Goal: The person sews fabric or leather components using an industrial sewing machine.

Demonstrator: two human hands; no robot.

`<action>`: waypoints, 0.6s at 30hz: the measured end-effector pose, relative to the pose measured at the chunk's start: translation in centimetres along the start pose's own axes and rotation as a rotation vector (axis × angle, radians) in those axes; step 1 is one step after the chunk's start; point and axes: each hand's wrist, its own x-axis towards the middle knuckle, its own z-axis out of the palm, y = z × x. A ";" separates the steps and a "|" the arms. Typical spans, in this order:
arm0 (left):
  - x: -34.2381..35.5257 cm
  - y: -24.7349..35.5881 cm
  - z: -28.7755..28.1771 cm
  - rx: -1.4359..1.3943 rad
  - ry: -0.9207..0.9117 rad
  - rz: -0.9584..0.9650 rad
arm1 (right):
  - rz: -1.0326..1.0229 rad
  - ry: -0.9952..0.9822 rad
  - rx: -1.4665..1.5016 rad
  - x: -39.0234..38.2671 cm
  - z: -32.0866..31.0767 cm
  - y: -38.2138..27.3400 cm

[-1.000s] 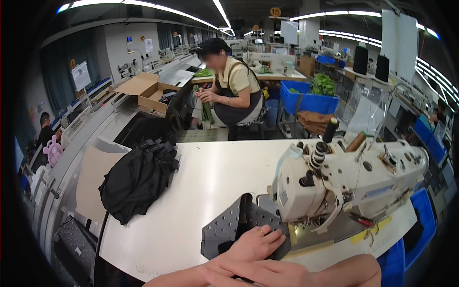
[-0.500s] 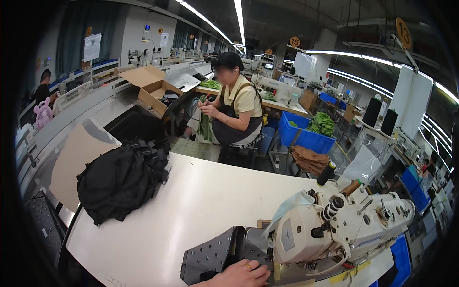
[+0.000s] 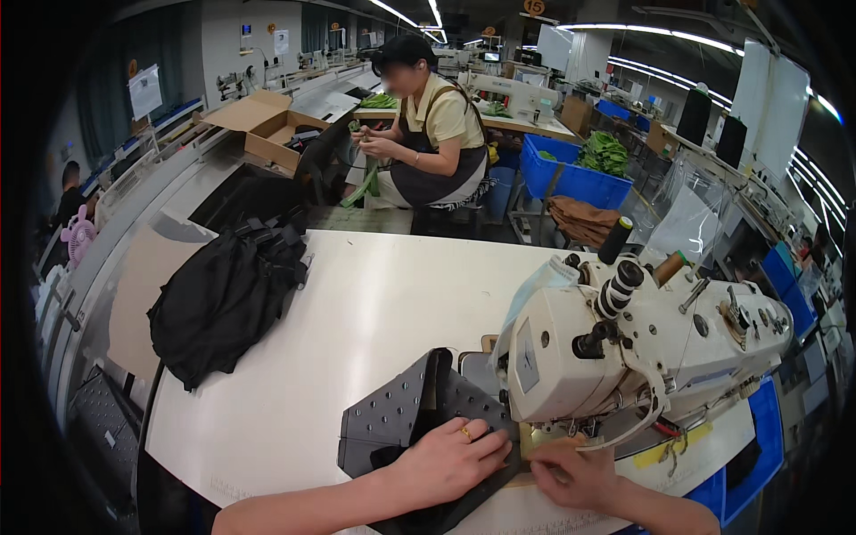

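A black piece with rows of round holes (image 3: 385, 406) stands folded at the left of the sewing machine's (image 3: 571, 348) needle area. My left hand (image 3: 453, 459), with a ring on one finger, rests on its right part, fingers bent and pressed onto the material near the presser foot. My right hand (image 3: 575, 474) is just right of the needle area, below the machine head, its fingers curled with thumb and forefinger close together. What lies between those fingertips is too small to tell. A light blue cloth strip (image 3: 535, 290) hangs at the machine head's left side.
A heap of black fabric pieces (image 3: 227, 308) lies at the table's (image 3: 383, 294) left end. Thread spools (image 3: 615, 239) stand behind the machine. Beyond the table, a seated person (image 3: 437, 134) handles green leaves, near a blue crate (image 3: 557, 174). An open cardboard box (image 3: 272, 134) stands far left.
My right hand has come into view beside the needle area. The left hand stays on the black piece, with more forearm showing. The view has tilted downward. The seated person's hands have shifted.
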 end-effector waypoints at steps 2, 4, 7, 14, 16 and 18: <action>0.1 0.1 0.0 0.006 0.014 -0.001 | 0.082 -0.028 -0.040 -0.3 0.9 1.7; 0.2 0.2 -0.1 0.002 0.024 -0.004 | 0.113 -0.024 -0.083 -0.5 1.5 2.5; 0.4 0.2 -0.3 0.027 0.062 -0.010 | 0.010 0.011 -0.017 -0.8 1.6 2.6; 0.1 0.4 -0.6 0.050 0.031 -0.026 | -0.013 -0.068 -0.043 -0.8 1.5 2.3; 0.0 0.4 -0.5 0.050 -0.003 -0.037 | -0.014 -0.037 0.024 -0.4 1.5 2.5; -0.1 0.3 -0.5 0.057 -0.009 -0.033 | -0.037 -0.091 0.000 -0.3 1.2 2.6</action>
